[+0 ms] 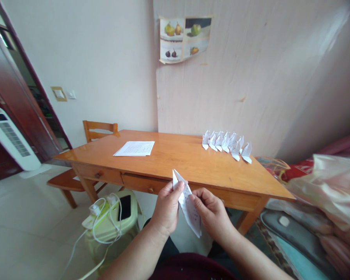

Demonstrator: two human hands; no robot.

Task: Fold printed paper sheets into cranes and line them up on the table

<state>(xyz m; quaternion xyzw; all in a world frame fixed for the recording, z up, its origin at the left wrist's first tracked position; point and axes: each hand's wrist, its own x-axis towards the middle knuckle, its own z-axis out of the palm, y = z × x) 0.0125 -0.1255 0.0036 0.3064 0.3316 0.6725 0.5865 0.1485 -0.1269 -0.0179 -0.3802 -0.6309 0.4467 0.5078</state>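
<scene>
From where I sit, I have the folded paper (192, 214) up between both hands, in front of the near edge of the worktop (175, 159) and not resting on it. The left hand (169, 206) has its grip closed near the upper end, thumb flat on the face, just below two slim points that stand apart. The right hand (212, 210) pinches the right-hand edge further down between thumb and bent fingers; neither grip has any real gap beyond the paper's thickness. The lower end angles down to the right, and its layers part slightly at the tip.

I'd judge this to be mid-fold work: long flaps already formed, with a layer or crease being handled along that right edge. The next move calls for a steady left pinch—light enough not to crush the points—and for the right thumb to line up the layers before any pressure goes on. A skewed edge there could set a crooked crease.

Toward the far right of the worktop stands a cluster of folded paper figures (226, 144), with upright points. A stack of printed sheets (135, 148) lies flat left of centre—well apart from the figures. I cannot tell which layer the right fingers are working, as they hide it.
</scene>
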